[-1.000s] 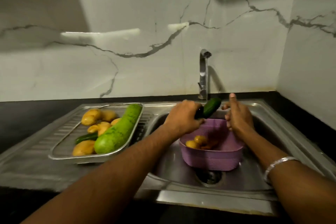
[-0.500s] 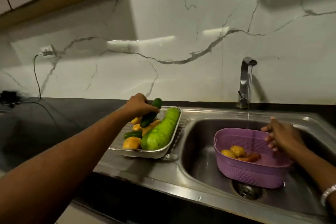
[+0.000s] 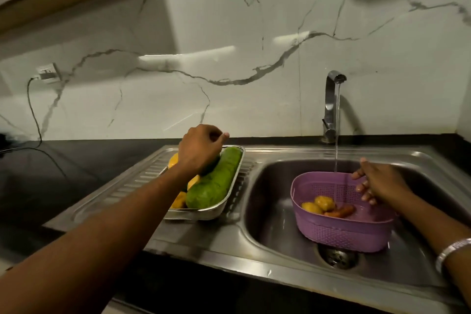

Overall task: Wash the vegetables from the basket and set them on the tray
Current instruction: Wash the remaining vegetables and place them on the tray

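Two hands work: the left hand (image 3: 201, 146) hovers loosely curled over the tray (image 3: 230, 202), the right hand (image 3: 379, 181) spreads relaxed fingers (image 3: 363, 187) at the basket (image 3: 341, 232) rim.

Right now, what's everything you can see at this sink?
Basket: one, purple, in the sink.
Potatoes: two, yellow, in the basket.
Carrot: one, orange, beside them.
Tray: one, steel, on the drainboard.
Gourd: one, green, on the tray.
Tap: one, steel, running.
Socket: one, white, on the wall.
Left hand: over the tray.
Right hand: at the basket rim.
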`<state>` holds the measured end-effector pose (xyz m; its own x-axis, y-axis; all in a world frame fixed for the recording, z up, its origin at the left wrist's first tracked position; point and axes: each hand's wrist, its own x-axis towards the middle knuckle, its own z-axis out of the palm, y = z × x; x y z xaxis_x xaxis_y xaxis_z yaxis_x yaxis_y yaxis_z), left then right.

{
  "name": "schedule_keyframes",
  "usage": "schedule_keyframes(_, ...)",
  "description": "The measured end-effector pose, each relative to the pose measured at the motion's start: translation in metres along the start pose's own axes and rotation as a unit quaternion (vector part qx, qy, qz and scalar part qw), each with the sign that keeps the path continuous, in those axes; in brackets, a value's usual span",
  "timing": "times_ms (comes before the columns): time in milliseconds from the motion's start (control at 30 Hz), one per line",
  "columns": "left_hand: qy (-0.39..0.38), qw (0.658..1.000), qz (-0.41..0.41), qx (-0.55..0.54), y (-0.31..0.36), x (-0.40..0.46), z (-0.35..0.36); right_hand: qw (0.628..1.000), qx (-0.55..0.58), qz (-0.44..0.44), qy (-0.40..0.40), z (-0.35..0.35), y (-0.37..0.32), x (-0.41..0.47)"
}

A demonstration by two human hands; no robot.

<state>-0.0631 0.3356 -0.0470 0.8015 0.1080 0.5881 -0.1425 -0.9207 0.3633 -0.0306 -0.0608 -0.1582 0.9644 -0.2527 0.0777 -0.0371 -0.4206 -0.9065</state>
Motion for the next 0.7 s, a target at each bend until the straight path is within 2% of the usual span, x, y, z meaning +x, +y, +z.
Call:
schedule_keyframes(100,-0.026,0.997,0.066,-0.023,0.036,0.000,0.012,0.999,-0.026,-0.012,-0.034,0.010,-0.003,0.004)
schedule_keyframes(167,-0.085,0.991,0.097,-0.039,0.065,0.001,0.037,0.996,-0.058,-0.026,-0.065,0.010,0.002,0.005)
schedule_keyframes(233,-0.178,0.975,0.116,-0.065,0.093,-0.002,0.063,0.992,-0.087,-0.030,-0.092,0.013,0.005,0.005)
schedule_keyframes(400,-0.443,0.881,0.152,-0.069,0.154,-0.027,0.163,0.962,-0.168,0.024,-0.215,0.014,0.017,0.013)
schedule_keyframes(500,-0.563,0.808,0.170,0.023,0.161,-0.044,0.213,0.926,-0.254,0.032,-0.279,0.022,0.018,0.017)
schedule_keyframes(600,-0.595,0.785,0.161,0.058,0.161,-0.048,0.236,0.890,-0.340,0.030,-0.303,0.031,0.017,0.018)
schedule_keyframes(700,-0.579,0.799,0.158,0.034,0.152,-0.046,0.250,0.869,-0.387,0.030,-0.306,0.034,0.015,0.020)
